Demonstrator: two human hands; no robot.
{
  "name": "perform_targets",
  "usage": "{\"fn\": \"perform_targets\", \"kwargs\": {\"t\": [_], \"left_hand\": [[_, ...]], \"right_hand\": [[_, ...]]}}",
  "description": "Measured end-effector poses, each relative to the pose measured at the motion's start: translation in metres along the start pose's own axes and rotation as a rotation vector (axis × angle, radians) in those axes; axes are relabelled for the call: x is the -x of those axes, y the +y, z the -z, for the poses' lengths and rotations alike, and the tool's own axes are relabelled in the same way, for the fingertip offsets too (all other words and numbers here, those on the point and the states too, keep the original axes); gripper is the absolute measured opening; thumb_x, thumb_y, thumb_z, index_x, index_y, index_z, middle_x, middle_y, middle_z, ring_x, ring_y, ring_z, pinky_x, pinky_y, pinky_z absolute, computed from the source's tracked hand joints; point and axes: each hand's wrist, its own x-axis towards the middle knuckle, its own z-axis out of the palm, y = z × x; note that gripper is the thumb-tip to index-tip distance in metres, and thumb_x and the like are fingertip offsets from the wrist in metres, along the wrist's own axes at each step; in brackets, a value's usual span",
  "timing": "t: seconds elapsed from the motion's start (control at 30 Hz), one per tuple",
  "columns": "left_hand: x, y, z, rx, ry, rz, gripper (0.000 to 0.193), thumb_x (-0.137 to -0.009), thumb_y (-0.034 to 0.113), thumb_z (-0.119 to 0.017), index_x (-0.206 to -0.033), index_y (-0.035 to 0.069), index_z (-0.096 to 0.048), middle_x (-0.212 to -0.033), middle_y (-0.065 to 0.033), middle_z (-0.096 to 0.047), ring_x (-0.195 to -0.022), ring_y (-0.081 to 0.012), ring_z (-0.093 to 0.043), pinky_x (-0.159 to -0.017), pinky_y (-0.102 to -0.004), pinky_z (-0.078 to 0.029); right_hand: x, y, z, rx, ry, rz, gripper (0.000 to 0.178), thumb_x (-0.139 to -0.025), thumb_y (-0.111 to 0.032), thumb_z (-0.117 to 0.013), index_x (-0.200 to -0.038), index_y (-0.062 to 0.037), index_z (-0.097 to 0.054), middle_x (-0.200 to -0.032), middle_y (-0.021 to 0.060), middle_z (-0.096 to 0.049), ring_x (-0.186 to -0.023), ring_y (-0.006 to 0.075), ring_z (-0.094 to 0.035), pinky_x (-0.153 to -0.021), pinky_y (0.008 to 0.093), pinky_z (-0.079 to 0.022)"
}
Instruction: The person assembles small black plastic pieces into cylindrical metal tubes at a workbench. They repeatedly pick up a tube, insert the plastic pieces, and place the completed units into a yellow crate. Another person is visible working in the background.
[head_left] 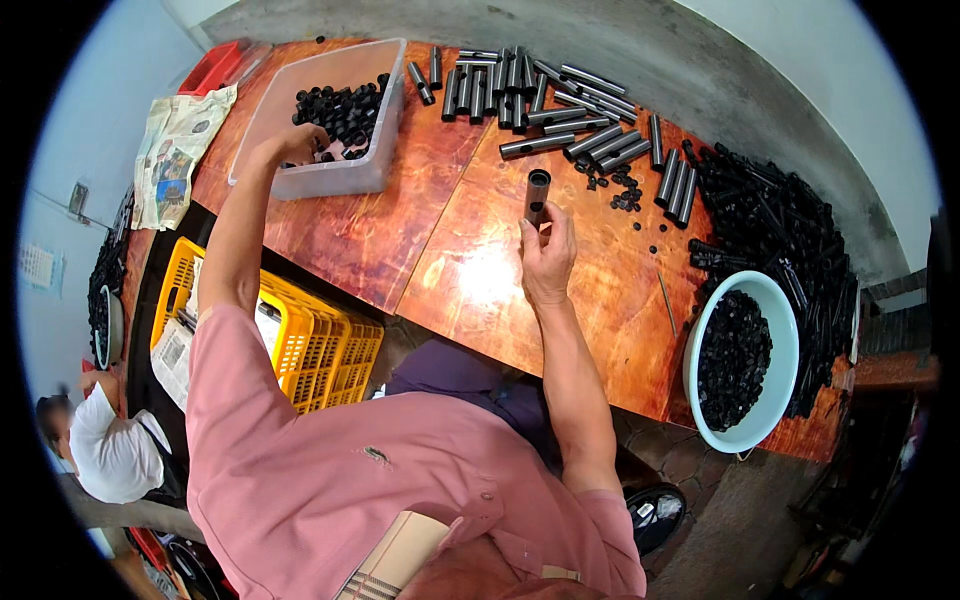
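My left hand [303, 146] reaches over the near side of a clear plastic bin [350, 180]. Its fingers are curled down at the small black caps [345, 112] heaped inside; what they pinch, if anything, is hidden. Over the tabletop my right hand [549, 255] is wrapped round the lower part of a dark metal tube [537, 192]. The tube stands upright with its open end up and a hole in its side.
Several similar tubes [585, 118] lie at the back, with small black pieces [625, 195] nearby. A pale blue basin [790, 375] of black parts and a dark parts heap [780, 220] are at right. Yellow crates [320, 345] stand below the edge; another person [112, 455] sits far left.
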Motion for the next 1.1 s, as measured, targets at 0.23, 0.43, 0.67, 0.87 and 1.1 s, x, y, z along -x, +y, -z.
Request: {"fn": "perform_targets", "kwargs": {"t": [0.23, 0.43, 0.67, 0.87, 1.1], "left_hand": [[0.025, 0.032, 0.028, 0.614, 0.571, -0.153, 0.026, -0.088, 0.009, -0.069, -0.112, 0.0, -0.067, -0.1, -0.0098, -0.07, -0.088, -0.0182, -0.067, -0.077, -0.0322, -0.056], [0.071, 0.181, 0.003, 1.11, 0.434, -0.469, 0.024, -0.096, 0.017, -0.064, -0.116, 0.006, -0.07, -0.107, -0.0052, -0.071, -0.096, -0.0136, -0.067, -0.084, -0.0293, -0.056], [0.055, 0.241, -0.07, 1.581, 0.227, -0.529, 0.038, -0.087, 0.006, -0.074, -0.123, 0.0, -0.064, -0.113, -0.0072, -0.068, -0.103, -0.0145, -0.065, -0.093, -0.0289, -0.053], [0.044, 0.238, -0.083, 1.475, 0.227, -0.478, 0.03, -0.086, 0.006, -0.075, -0.115, 0.0, -0.068, -0.108, -0.0071, -0.069, -0.097, -0.0143, -0.066, -0.09, -0.0279, -0.053], [0.047, 0.244, -0.088, 1.344, 0.235, -0.571, 0.025, -0.091, 0.015, -0.072, -0.113, 0.003, -0.069, -0.107, -0.0064, -0.069, -0.097, -0.0157, -0.065, -0.088, -0.0306, -0.054]], "right_hand": [[0.001, -0.001, -0.001, 0.02, -0.022, 0.015, 0.034, -0.093, -0.014, -0.066, -0.123, -0.0011, -0.055, -0.104, 0.017, -0.062, -0.089, 0.0324, -0.062, -0.072, 0.0411, -0.052], [0.004, -0.001, 0.004, -0.047, -0.016, -0.021, 0.033, -0.092, -0.011, -0.065, -0.123, -0.0017, -0.055, -0.106, 0.0183, -0.061, -0.091, 0.0355, -0.062, -0.078, 0.0438, -0.05], [0.001, -0.008, 0.005, 0.044, 0.019, 0.216, 0.034, -0.087, -0.006, -0.066, -0.119, -0.0018, -0.058, -0.104, 0.0192, -0.063, -0.093, 0.0393, -0.063, -0.08, 0.0446, -0.05], [0.0, -0.013, 0.006, 0.035, -0.004, 0.268, 0.03, -0.089, -0.008, -0.063, -0.117, -0.0005, -0.059, -0.106, 0.0196, -0.065, -0.094, 0.0378, -0.064, -0.083, 0.0436, -0.051], [0.006, -0.016, 0.004, 0.046, -0.035, 0.231, 0.032, -0.087, -0.009, -0.067, -0.116, -0.0009, -0.057, -0.101, 0.0189, -0.064, -0.089, 0.0376, -0.065, -0.077, 0.0433, -0.052]]}}
